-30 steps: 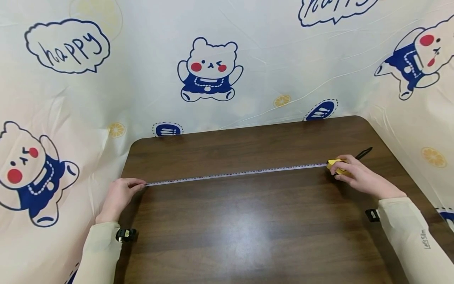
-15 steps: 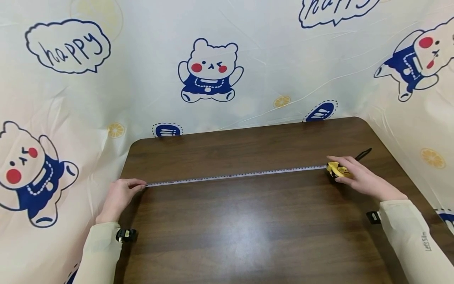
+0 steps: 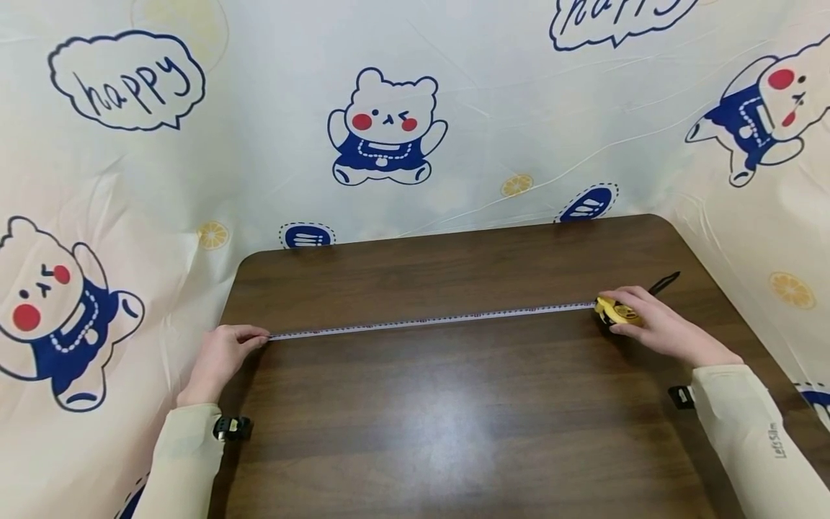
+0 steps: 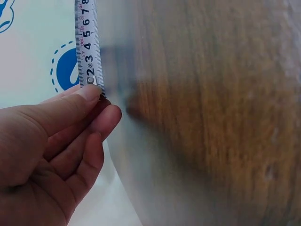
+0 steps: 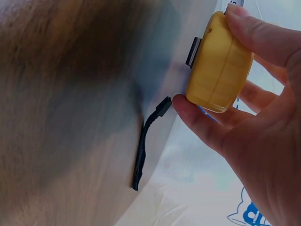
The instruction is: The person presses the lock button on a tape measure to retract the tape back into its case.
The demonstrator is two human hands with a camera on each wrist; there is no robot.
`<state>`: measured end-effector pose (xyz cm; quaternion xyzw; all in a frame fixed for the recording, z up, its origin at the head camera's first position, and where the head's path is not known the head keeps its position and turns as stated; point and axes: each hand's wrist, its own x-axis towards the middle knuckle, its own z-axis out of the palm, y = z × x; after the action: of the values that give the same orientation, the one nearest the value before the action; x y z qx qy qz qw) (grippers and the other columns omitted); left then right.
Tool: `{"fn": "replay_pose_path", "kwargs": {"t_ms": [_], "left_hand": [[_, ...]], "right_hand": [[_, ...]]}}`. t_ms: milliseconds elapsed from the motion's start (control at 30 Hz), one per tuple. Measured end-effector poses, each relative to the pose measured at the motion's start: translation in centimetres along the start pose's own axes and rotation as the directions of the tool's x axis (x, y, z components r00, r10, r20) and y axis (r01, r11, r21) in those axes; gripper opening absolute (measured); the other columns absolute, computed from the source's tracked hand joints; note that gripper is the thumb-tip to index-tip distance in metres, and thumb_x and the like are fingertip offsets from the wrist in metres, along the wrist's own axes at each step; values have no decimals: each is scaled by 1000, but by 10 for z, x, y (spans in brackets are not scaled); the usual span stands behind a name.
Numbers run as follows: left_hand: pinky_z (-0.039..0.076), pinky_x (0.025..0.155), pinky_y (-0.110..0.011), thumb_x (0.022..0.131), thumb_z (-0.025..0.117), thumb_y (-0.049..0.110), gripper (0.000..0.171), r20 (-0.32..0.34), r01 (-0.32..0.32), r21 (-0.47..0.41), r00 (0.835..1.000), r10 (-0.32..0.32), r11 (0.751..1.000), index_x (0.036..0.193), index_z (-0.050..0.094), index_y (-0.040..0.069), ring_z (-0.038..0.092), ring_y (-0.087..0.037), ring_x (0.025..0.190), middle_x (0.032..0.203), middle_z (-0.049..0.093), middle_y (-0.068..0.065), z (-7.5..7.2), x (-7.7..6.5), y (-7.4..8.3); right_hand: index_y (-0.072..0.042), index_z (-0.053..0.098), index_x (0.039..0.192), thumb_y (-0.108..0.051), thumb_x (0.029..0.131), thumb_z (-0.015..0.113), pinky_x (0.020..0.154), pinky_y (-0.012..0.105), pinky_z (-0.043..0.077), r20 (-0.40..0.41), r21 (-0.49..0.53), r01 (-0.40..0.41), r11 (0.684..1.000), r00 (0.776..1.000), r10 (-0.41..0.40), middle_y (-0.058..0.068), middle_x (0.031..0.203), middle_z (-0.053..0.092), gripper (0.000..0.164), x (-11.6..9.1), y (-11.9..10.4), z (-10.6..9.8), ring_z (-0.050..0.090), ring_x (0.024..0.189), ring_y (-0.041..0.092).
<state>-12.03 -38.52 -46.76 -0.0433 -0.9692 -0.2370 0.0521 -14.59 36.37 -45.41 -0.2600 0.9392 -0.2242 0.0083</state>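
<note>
A tape measure with a yellow case is at the right of the head view. Its pale blade stretches almost straight across to the left. My left hand pinches the metal-hooked end of the blade between thumb and fingers near the table's left edge; in the left wrist view the hook itself is mostly covered by the thumb. Around the case curls my right hand, its thumb near the mouth where the blade comes out. A black wrist strap trails from the case, over the table, away from the blade.
The brown wooden table fills the lower middle, with rounded far corners. Pale printed cloth with bears and "happy" bubbles hangs behind and at both sides. A black band with a small device sits on the left wrist.
My right hand's fingers have shifted on the case, which has tilted and shows more of its yellow and black face. The left hand holds its place; the blade stays drawn out.
</note>
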Motion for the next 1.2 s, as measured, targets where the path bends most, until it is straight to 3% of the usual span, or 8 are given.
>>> {"fn": "replay_pose_path", "kwargs": {"t_ms": [367, 1200], "left_hand": [[55, 85, -59, 93, 77, 7, 7, 4, -2, -3, 1000, 2, 1000, 98, 82, 5, 73, -41, 96, 100, 78, -18, 0, 4, 3], [54, 88, -59, 92, 79, 8, 7, 15, -4, -13, 1000, 5, 1000, 97, 83, 7, 73, -40, 97, 100, 79, -16, 4, 5, 7]], "right_hand": [[-3, 57, 140, -4, 90, 80, 86, 55, 51, -9, -17, 9, 1000, 1000, -9, 20, 129, 57, 55, 0, -1, 3, 58, 111, 33], [-3, 56, 142, -6, 92, 78, 90, 60, 51, 30, 14, -5, 1000, 1000, 5, 21, 132, 56, 54, 4, -7, 1, 57, 114, 34]]}}
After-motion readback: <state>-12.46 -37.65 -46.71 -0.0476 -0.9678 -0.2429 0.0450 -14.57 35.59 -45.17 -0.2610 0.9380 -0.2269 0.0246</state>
